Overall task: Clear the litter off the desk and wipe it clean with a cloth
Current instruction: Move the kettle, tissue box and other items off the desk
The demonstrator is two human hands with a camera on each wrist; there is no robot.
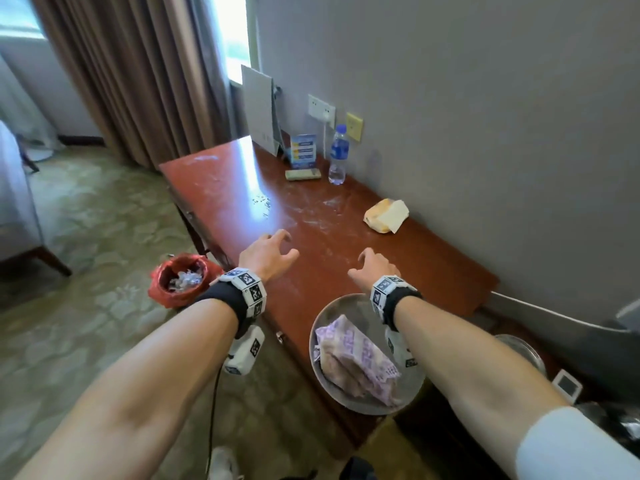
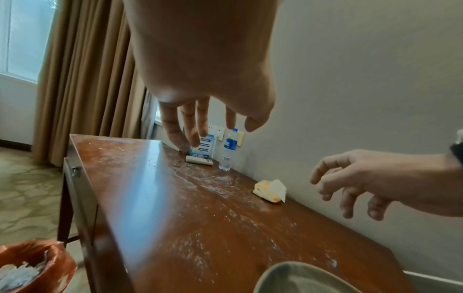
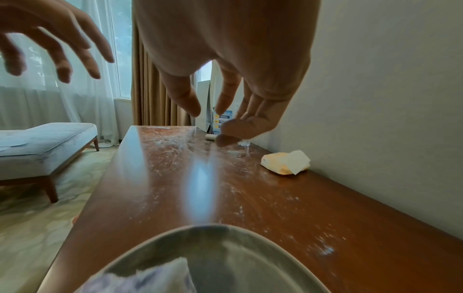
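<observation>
Both hands hover above the desk (image 1: 221,188), palms down, fingers spread and loosely bent, holding nothing. The left hand (image 1: 268,252) is over the front half of the top, the right hand (image 1: 375,268) over the middle, just beyond the basin (image 1: 317,327) at the near end.

In the basin lies the cloth (image 1: 353,362), a crumpled white and purple rag. It sits behind both hands, toward the person, right under the right forearm. Its long axis runs from the basin's near-right side up toward its far-left, roughly along the line of that forearm. The right hand is the nearer one, so I judge that a pull back and down with it would reach the cloth, while the left would have to cross over.

The bin (image 1: 183,278), lined in red and holding crumpled wrappers, stands on the floor just beside the desk's front edge, below the left wrist. White powdery smears spread across the top from the middle toward the far end, with a small speckled patch beyond the left hand; whether that is crumbs or glare I cannot tell.

A tissue pack (image 1: 386,216) lies by the wall, ahead and to the right of the right hand. Farther along stand a bottle (image 1: 338,155), a blue card (image 1: 304,150) and a remote (image 1: 303,174)
</observation>
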